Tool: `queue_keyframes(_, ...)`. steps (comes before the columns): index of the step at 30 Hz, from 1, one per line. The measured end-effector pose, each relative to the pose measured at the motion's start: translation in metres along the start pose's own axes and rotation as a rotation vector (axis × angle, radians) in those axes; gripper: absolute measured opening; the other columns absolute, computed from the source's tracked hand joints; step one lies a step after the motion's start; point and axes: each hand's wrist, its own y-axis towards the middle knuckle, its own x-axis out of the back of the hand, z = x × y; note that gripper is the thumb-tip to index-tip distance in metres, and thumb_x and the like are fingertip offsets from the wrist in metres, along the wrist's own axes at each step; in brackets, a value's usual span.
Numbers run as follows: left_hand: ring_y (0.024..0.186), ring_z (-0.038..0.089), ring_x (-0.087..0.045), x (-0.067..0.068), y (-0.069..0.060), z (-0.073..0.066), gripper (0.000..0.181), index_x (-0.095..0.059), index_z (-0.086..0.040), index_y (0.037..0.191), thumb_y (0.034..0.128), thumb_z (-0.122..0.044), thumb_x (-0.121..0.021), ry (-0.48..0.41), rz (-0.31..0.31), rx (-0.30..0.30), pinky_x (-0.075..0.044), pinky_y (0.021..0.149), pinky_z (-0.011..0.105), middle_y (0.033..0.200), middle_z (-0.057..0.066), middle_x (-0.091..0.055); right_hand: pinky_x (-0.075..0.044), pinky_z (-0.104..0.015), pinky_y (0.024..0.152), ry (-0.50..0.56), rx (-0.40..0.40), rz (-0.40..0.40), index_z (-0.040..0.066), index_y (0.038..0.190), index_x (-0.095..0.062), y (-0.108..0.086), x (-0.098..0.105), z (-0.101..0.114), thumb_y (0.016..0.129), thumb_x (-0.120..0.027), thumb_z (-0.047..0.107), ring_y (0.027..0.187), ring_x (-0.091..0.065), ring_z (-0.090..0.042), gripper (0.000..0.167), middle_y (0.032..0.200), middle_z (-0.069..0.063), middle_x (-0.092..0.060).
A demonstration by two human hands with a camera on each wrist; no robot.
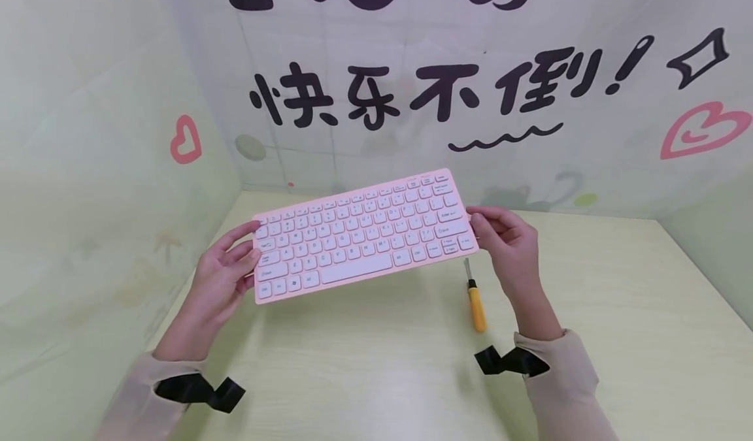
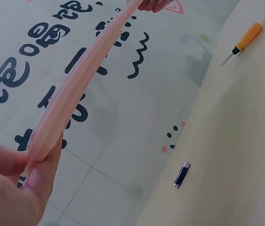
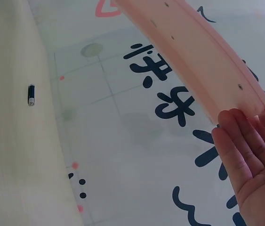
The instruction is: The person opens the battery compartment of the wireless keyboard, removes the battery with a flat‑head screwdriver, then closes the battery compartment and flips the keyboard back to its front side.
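A pink keyboard [image 1: 359, 235] with white keys is held up above the table, its key side facing the head camera and its right end higher. My left hand [image 1: 223, 271] grips the left end between thumb and fingers. At the other end my right hand [image 1: 507, 245] pinches the edge near the lower right corner. From the right wrist view the plain pink underside of the keyboard [image 3: 207, 56] shows, with several small dark holes. The left wrist view shows it nearly edge-on, the left hand [image 2: 19, 183] holding its near end.
A screwdriver [image 1: 477, 307] with a yellow handle lies on the pale table [image 1: 365, 375] below the right hand. Both wrist views show a small dark battery [image 2: 181, 175] on the table, hidden behind the keyboard in the head view. A printed cloth wall [image 1: 388, 147] stands behind.
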Motion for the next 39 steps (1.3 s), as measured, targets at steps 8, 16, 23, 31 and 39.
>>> queue_keyframes(8, 0.081, 0.016, -0.065, 0.006, 0.001, 0.003, 0.038, -0.045, -0.006, 0.128, 0.0916, 0.004, -0.048, 0.042, 0.041, -0.01, -0.053, 0.062, 0.026, 0.1, 0.006, -0.064, -0.052, -0.024, 0.063, -0.083, -0.119, 0.137, -0.006, 0.116, -0.057, 0.001, 0.003, -0.001, 0.088, -0.06, 0.006, 0.071, -0.061, -0.014, 0.031, 0.086, -0.004, -0.064)
queue_keyframes(16, 0.083, 0.014, -0.064, 0.009, 0.004, 0.008, 0.041, -0.039, -0.007, 0.134, 0.0937, -0.002, -0.047, 0.219, 0.043, 0.031, -0.053, 0.065, 0.026, 0.105, 0.004, -0.059, -0.053, -0.029, 0.065, -0.249, -0.303, 0.199, 0.002, 0.13, -0.049, 0.002, 0.004, -0.008, 0.088, -0.06, 0.01, 0.074, -0.062, -0.013, 0.044, 0.098, -0.012, -0.056)
queue_keyframes(23, 0.084, 0.013, -0.062, 0.013, 0.013, 0.016, 0.044, -0.033, -0.006, 0.138, 0.0957, -0.006, -0.045, 0.428, 0.054, 0.089, -0.052, 0.066, 0.027, 0.109, 0.005, -0.056, -0.054, -0.034, 0.065, -0.363, -0.445, 0.285, 0.003, 0.133, -0.046, 0.0, 0.005, -0.026, 0.088, -0.06, 0.007, 0.08, -0.062, -0.024, 0.047, 0.107, -0.019, -0.052)
queue_keyframes(31, 0.087, 0.013, -0.058, 0.021, 0.021, 0.031, 0.042, -0.029, -0.005, 0.138, 0.0974, -0.005, -0.04, 0.617, 0.092, 0.197, -0.05, 0.073, 0.028, 0.116, 0.015, -0.052, -0.053, -0.038, 0.066, -0.398, -0.56, 0.364, -0.004, 0.135, -0.039, -0.011, 0.007, -0.048, 0.086, -0.06, 0.001, 0.083, -0.061, -0.026, 0.053, 0.107, -0.021, -0.051)
queue_keyframes(39, 0.093, 0.02, -0.055, 0.022, 0.023, 0.045, 0.042, -0.03, -0.003, 0.138, 0.0969, -0.002, -0.036, 0.773, 0.063, 0.281, -0.046, 0.079, 0.029, 0.121, 0.023, -0.049, -0.054, -0.037, 0.064, -0.457, -0.61, 0.417, -0.005, 0.135, -0.038, -0.02, 0.005, -0.063, 0.085, -0.061, -0.001, 0.078, -0.06, -0.023, 0.055, 0.1, -0.018, -0.052)
